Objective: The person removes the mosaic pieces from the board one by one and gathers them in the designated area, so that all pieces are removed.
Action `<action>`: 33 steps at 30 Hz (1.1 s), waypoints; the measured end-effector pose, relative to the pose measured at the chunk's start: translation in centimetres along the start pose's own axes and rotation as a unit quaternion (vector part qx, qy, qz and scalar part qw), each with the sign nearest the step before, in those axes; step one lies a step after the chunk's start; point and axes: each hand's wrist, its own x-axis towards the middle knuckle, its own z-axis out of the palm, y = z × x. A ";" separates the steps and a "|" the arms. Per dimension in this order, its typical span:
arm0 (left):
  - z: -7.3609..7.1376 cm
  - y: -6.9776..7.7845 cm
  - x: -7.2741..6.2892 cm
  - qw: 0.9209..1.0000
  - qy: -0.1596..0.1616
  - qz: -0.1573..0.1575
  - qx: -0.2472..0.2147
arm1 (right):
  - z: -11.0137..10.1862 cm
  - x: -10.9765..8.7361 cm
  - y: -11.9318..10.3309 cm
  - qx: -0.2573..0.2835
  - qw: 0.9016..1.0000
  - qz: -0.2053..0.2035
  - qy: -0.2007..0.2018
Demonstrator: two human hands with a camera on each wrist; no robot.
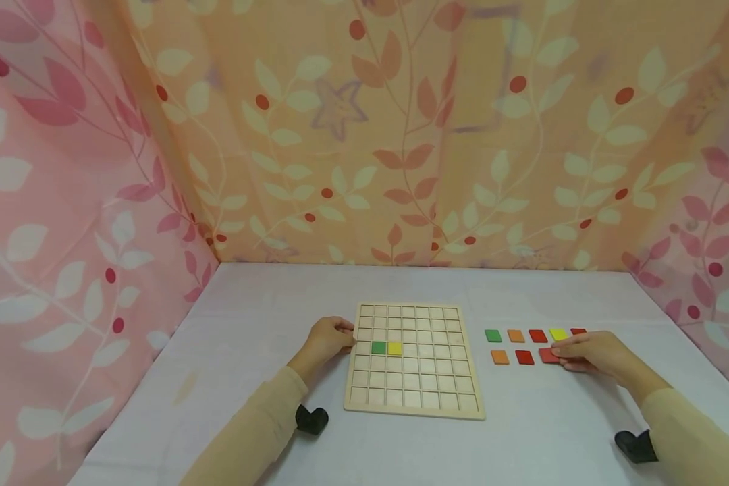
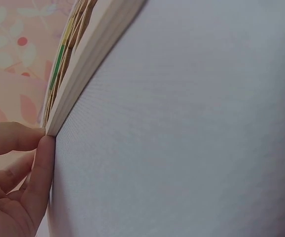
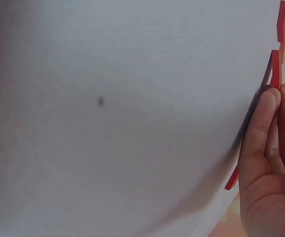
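A pale wooden grid board (image 1: 412,412) lies on the table, with a green square tile (image 1: 379,347) and a yellow square tile (image 1: 395,348) side by side in its cells. My left hand (image 1: 330,339) pinches the board's left edge; thumb and fingertip meet at the rim (image 2: 83,64) in the left wrist view. To the right of the board, my right hand (image 1: 595,354) pinches a red square tile (image 1: 549,356) between thumb and fingers. In the right wrist view that red tile (image 3: 276,69) looks tilted off the cloth, a dark shadow beside it.
Two rows of loose tiles lie right of the board: green (image 1: 493,335), orange (image 1: 516,335), red (image 1: 537,335), yellow (image 1: 558,334) and a partly covered red (image 1: 578,331) behind; orange (image 1: 500,357) and red (image 1: 524,357) in front. Patterned curtains (image 1: 340,169) border the white-covered table (image 1: 267,290).
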 end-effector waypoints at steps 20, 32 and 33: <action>0.0 -0.1 0.2 1.000 0.002 0.002 0.000 | -0.1 0.0 0.0 0.003 1.000 -0.005 -0.010; -0.1 0.1 0.0 1.000 0.002 0.002 0.000 | 0.1 -0.4 -0.6 0.010 1.000 -0.019 0.000; -0.1 0.1 0.0 1.000 0.002 0.002 0.000 | 0.3 -0.6 -0.8 0.003 1.000 -0.029 0.000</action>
